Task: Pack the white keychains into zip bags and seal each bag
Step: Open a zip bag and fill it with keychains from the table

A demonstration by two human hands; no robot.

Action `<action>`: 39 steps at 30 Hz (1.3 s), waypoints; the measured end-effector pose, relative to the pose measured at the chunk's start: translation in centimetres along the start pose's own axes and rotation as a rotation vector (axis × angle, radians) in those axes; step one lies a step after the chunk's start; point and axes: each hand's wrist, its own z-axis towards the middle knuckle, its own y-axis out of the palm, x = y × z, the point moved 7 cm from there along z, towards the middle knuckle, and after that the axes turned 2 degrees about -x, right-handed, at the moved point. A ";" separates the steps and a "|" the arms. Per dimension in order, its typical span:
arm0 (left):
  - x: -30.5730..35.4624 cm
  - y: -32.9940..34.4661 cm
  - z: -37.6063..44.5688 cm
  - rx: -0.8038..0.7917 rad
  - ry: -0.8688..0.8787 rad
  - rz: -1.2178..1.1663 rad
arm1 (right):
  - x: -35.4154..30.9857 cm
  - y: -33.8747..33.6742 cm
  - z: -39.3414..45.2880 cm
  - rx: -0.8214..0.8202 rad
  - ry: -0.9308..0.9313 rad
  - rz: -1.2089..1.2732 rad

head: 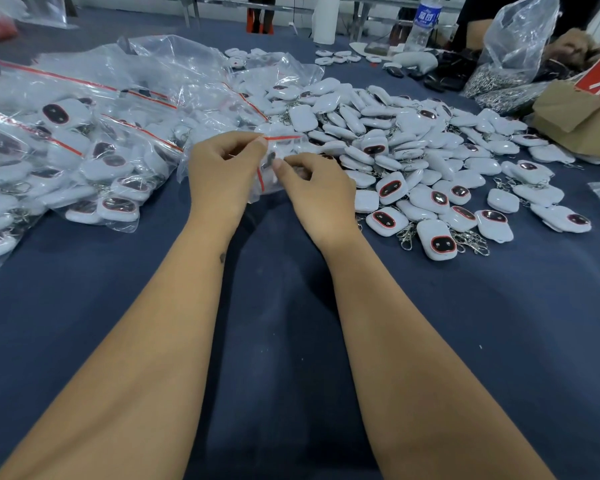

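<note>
A dark blue cloth (291,341) covers the table. Near its far edge stand 1 water bottle (425,20) and 1 white paper roll (325,19). A brown cardboard box (575,116) sits at the right edge.

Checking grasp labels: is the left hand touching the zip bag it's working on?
Touching. The head view shows the left hand pinching the red-striped top edge of the zip bag.
</note>
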 end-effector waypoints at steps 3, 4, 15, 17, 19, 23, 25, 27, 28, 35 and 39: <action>-0.4 -1.0 0.3 0.121 0.002 0.005 | 0.0 0.2 -0.2 0.002 -0.006 0.143; -0.3 -1.2 0.4 0.151 0.017 0.010 | -0.2 0.4 -0.2 -0.010 -0.021 0.114; -0.8 2.1 -0.5 -0.144 0.002 0.227 | -0.6 1.5 0.1 -0.125 -0.082 -0.180; -1.4 2.1 -0.4 -0.172 -0.055 0.307 | -0.5 0.0 0.1 0.004 -0.035 -0.030; -1.5 1.9 -0.4 -0.154 -0.060 0.379 | -0.1 -1.3 0.0 0.126 0.001 -0.101; -1.6 0.3 -0.1 0.014 -0.062 0.468 | 0.8 -3.0 0.2 0.251 0.046 -0.438; -1.7 -1.2 0.3 0.159 -0.087 0.408 | 1.6 -3.0 0.4 0.210 0.083 -0.549; -1.6 -2.6 0.6 0.306 -0.093 0.269 | 2.1 -2.5 0.3 0.146 0.099 -0.649; -1.4 -3.2 0.6 0.359 -0.084 0.205 | 2.1 -2.2 0.3 0.131 0.091 -0.690; -0.9 -1.3 0.3 0.206 -0.067 -0.133 | 0.8 -1.7 0.4 0.071 -0.051 -0.469; -0.9 0.6 0.3 -0.027 -0.031 -0.091 | 0.8 -2.1 0.3 0.174 -0.036 -0.667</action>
